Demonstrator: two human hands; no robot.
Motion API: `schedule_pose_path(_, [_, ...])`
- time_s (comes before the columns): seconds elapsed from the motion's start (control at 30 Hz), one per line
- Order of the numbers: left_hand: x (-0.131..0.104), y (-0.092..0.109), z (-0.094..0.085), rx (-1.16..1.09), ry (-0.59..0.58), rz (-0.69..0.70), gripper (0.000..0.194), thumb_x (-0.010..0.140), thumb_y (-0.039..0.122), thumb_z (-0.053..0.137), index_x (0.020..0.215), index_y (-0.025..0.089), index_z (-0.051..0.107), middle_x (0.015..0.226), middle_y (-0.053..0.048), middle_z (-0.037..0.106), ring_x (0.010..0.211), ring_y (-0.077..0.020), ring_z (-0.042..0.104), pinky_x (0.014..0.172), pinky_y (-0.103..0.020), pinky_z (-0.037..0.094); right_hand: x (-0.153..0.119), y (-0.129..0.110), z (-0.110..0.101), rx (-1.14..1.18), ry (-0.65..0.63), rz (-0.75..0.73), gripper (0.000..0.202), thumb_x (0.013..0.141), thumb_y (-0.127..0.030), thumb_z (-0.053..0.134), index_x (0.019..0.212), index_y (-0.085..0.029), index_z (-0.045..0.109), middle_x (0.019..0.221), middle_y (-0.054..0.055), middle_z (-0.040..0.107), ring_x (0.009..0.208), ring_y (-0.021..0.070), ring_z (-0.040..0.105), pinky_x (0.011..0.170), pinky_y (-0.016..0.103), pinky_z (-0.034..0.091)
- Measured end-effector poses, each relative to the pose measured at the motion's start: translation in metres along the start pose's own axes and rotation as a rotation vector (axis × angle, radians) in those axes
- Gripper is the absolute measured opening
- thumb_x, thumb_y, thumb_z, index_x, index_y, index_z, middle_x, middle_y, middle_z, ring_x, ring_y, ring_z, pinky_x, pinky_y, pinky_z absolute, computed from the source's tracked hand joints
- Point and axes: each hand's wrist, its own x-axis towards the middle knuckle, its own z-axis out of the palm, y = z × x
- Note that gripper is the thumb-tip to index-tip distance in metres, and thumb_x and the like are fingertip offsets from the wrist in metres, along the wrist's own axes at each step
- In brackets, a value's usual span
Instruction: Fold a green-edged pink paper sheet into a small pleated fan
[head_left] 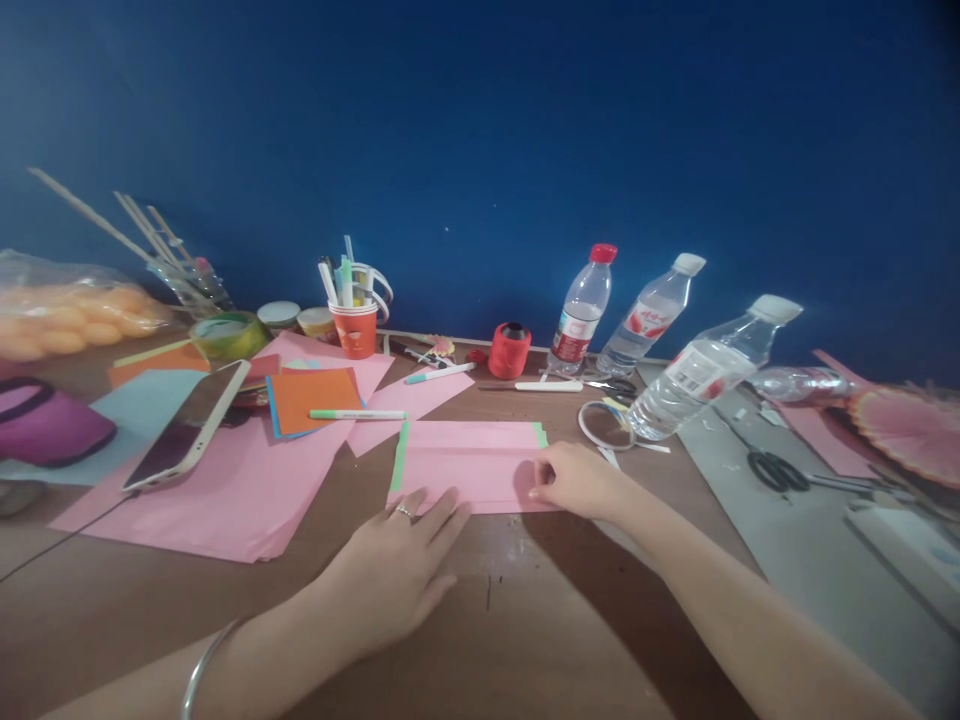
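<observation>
A pink paper with green strips along its left edge and at its top right corner lies on the table in front of me. My left hand, wearing a ring, rests flat with its fingers spread over the paper's lower left edge. At the paper's right edge, my right hand has its fingers curled in with thumb and forefinger together on the paper; part of that edge is hidden behind them. Just above the paper's left corner lies a green-capped marker, and a roll of clear tape sits beyond my right hand.
Pink sheets, orange paper and a phone lie left. A red cup of pens and a red spool stand at the back. Right are water bottles, black-handled scissors and a pink paper fan.
</observation>
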Motion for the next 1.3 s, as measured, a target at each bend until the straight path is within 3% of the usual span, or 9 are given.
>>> schedule_pose_path(0.1, [0.004,0.003,-0.007,-0.022,0.018,0.006,0.052,0.084,0.028,0.042,0.136,0.020,0.038,0.138,-0.009,0.044,0.110,-0.0349,0.050,0.085,-0.051,0.048,0.000,0.001,0.000,-0.020,-0.004,-0.015,0.013,0.066,-0.027,0.066,0.058,-0.020,0.058,0.060,-0.001,0.063,0.056,0.0141,0.055,0.051,0.024,0.030])
schedule_pose_path(0.17, [0.009,0.006,-0.012,-0.039,0.019,0.017,0.050,0.083,0.028,0.043,0.131,0.016,0.043,0.134,-0.011,0.048,0.109,-0.0337,0.050,0.086,-0.050,0.047,0.001,0.001,0.000,-0.028,-0.001,-0.035,0.013,0.065,-0.025,0.067,0.058,-0.020,0.058,0.060,-0.001,0.062,0.057,0.0143,0.055,0.051,0.024,0.030])
schedule_pose_path(0.33, [0.024,0.011,-0.018,-0.082,0.022,0.113,0.044,0.082,0.024,0.043,0.122,0.008,0.051,0.132,-0.014,0.049,0.114,-0.0285,0.049,0.091,-0.039,0.046,-0.004,-0.002,0.000,-0.027,0.055,-0.104,0.009,0.068,-0.023,0.066,0.076,-0.022,0.061,0.080,-0.001,0.066,0.070,0.0148,0.057,0.058,0.023,0.034])
schedule_pose_path(0.43, [0.027,0.011,-0.013,-0.058,0.021,0.137,0.047,0.084,0.026,0.041,0.127,0.010,0.046,0.130,-0.015,0.051,0.110,-0.0303,0.051,0.084,-0.042,0.048,-0.008,-0.006,0.002,-0.028,0.069,-0.170,0.012,0.073,-0.018,0.061,0.081,-0.025,0.065,0.091,-0.002,0.066,0.081,0.0149,0.058,0.067,0.023,0.037])
schedule_pose_path(0.57, [0.025,0.011,-0.006,-0.024,0.061,0.172,0.052,0.086,0.027,0.038,0.133,0.006,0.039,0.135,-0.016,0.046,0.116,-0.0312,0.047,0.091,-0.043,0.045,-0.015,-0.013,0.003,-0.048,0.046,-0.248,0.021,0.077,-0.011,0.053,0.081,-0.025,0.069,0.088,0.000,0.067,0.084,0.0165,0.059,0.075,0.025,0.037])
schedule_pose_path(0.77, [0.027,0.012,-0.008,-0.019,0.051,0.167,0.051,0.086,0.030,0.038,0.129,0.004,0.044,0.128,-0.017,0.051,0.110,-0.0310,0.049,0.088,-0.043,0.046,-0.020,-0.027,0.012,-0.023,0.090,-0.374,0.020,0.089,-0.029,0.048,0.087,-0.023,0.067,0.085,0.003,0.065,0.085,0.0176,0.057,0.073,0.025,0.038])
schedule_pose_path(0.87, [0.028,0.013,-0.011,-0.030,0.041,0.169,0.050,0.086,0.030,0.039,0.127,0.004,0.046,0.124,-0.017,0.053,0.107,-0.0318,0.050,0.086,-0.044,0.047,-0.013,-0.028,0.017,0.071,0.099,-0.325,0.016,0.080,-0.035,0.062,0.086,-0.020,0.063,0.089,0.003,0.063,0.084,0.0166,0.055,0.070,0.024,0.037])
schedule_pose_path(1.0, [0.028,0.013,-0.013,-0.064,0.021,0.153,0.050,0.085,0.029,0.040,0.129,0.007,0.044,0.124,-0.014,0.053,0.107,-0.0318,0.049,0.080,-0.044,0.049,-0.001,-0.025,0.016,0.082,0.080,-0.267,0.031,0.065,-0.037,0.075,0.083,-0.020,0.057,0.089,0.001,0.061,0.079,0.0159,0.053,0.064,0.023,0.035])
schedule_pose_path(1.3, [0.027,0.012,-0.014,-0.089,-0.005,0.132,0.052,0.085,0.031,0.039,0.132,0.008,0.041,0.127,-0.013,0.053,0.109,-0.0308,0.048,0.081,-0.044,0.048,0.003,-0.028,0.001,-0.075,0.035,-0.359,0.013,0.075,-0.027,0.064,0.080,-0.019,0.055,0.086,0.002,0.058,0.076,0.0153,0.050,0.061,0.024,0.030])
